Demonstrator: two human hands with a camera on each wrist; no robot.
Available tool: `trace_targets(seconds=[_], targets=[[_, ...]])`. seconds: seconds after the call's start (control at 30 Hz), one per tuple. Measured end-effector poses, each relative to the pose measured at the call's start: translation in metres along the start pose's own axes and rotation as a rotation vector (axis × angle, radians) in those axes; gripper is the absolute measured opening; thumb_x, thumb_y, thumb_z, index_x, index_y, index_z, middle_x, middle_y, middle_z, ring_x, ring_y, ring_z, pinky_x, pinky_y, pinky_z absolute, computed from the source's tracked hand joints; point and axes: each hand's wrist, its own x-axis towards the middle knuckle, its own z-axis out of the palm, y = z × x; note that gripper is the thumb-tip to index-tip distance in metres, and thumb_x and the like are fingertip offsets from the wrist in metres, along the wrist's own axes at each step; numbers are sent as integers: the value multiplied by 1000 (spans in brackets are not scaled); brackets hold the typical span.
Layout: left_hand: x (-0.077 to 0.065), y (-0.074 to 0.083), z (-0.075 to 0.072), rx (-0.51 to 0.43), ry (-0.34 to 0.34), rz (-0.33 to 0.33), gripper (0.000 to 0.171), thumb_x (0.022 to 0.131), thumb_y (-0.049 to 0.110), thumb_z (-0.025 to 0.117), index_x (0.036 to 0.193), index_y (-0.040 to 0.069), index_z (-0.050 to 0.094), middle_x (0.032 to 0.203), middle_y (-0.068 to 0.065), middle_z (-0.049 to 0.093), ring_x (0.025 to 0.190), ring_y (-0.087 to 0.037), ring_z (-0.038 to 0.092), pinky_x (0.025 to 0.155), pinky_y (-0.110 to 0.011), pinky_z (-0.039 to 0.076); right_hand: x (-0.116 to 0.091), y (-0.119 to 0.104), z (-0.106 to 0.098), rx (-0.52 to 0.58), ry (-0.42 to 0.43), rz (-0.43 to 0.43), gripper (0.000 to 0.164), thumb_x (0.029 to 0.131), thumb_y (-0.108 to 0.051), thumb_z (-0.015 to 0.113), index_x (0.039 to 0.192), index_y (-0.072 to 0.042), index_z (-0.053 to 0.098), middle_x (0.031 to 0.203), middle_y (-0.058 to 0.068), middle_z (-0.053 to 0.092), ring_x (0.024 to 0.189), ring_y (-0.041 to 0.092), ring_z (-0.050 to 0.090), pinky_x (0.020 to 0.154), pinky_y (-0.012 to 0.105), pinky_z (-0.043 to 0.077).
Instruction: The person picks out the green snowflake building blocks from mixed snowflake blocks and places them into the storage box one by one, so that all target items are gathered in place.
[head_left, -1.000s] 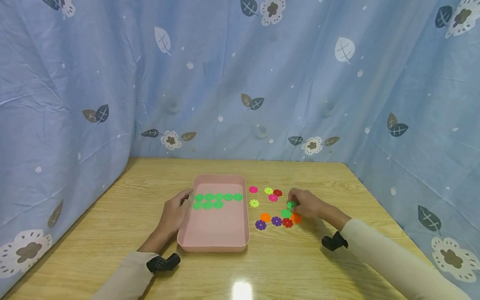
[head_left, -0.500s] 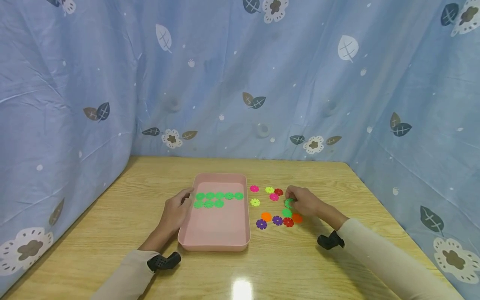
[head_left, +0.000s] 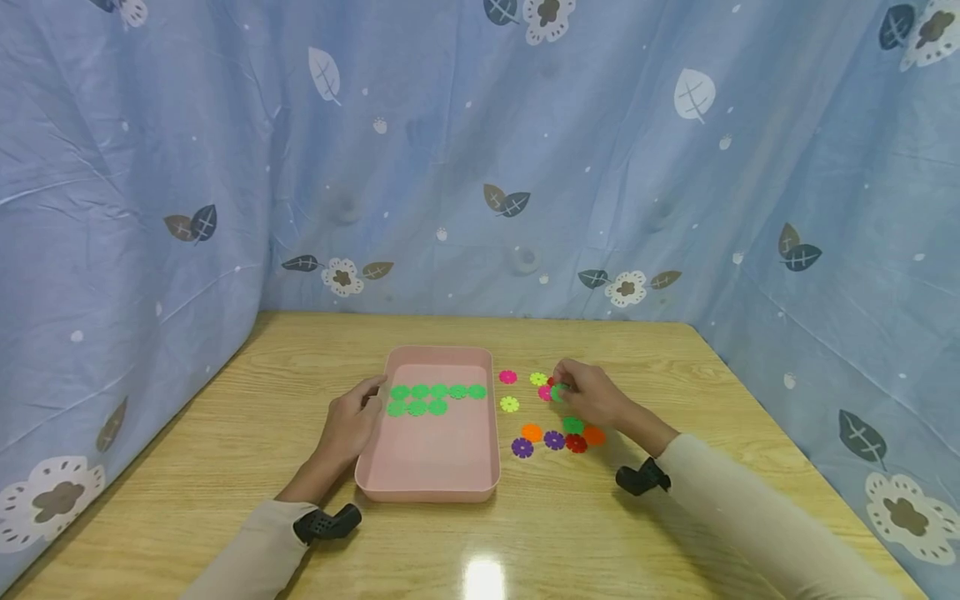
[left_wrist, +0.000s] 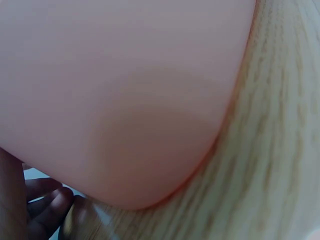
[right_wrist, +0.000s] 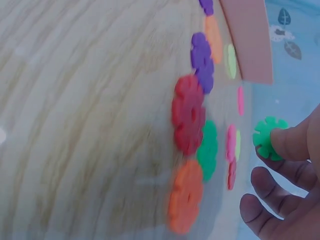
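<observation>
My right hand point(head_left: 596, 396) pinches a green notched disc, a snowflake-shaped building piece point(right_wrist: 268, 137), between thumb and fingertips. In the head view it is over the pink and red discs right of the pink tray point(head_left: 427, 495); the right wrist view has it raised above the table. My left hand point(head_left: 352, 425) holds the tray at its left rim. Inside the tray, several green discs point(head_left: 438, 392) lie in two rows. Another green disc point(right_wrist: 207, 150) lies on the table beside a red disc point(right_wrist: 188, 115) and an orange disc point(right_wrist: 185, 196).
Purple discs point(head_left: 522, 447), a second orange disc point(head_left: 532, 432), yellow discs point(head_left: 509, 404) and a pink disc point(head_left: 507, 377) lie right of the tray on the wooden table point(head_left: 585, 533). A blue patterned curtain point(head_left: 450, 167) surrounds the table's back and sides.
My right hand has lifted the green disc from beside the other green one and carried it left and away from me, towards the tray. The left hand and tray have stayed put.
</observation>
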Motion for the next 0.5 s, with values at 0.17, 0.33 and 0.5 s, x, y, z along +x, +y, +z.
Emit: trace_targets(seconds=[0.17, 0.33, 0.5], targets=[[0, -1, 0, 10, 7, 3, 45, 103, 12, 39, 144, 2, 54, 129, -24, 65, 116, -38, 64, 97, -54, 51, 6, -7, 7, 32, 44, -10, 9, 96, 3, 59, 99, -5, 57, 76, 2, 52, 68, 17, 45, 66, 31, 42], [0, -2, 0, 7, 1, 0, 45, 103, 12, 40, 144, 1, 54, 130, -24, 65, 116, -39, 64, 97, -53, 51, 12, -15, 12, 80, 50, -27, 11, 95, 4, 61, 98, -6, 59, 81, 3, 60, 68, 15, 51, 65, 29, 47], [0, -1, 0, 8, 3, 4, 45, 103, 12, 40, 144, 1, 54, 129, -24, 65, 116, -38, 65, 97, -53, 51, 17, -24, 15, 113, 69, -51, 5, 96, 0, 64, 98, -4, 60, 77, 5, 62, 66, 16, 55, 63, 28, 49]])
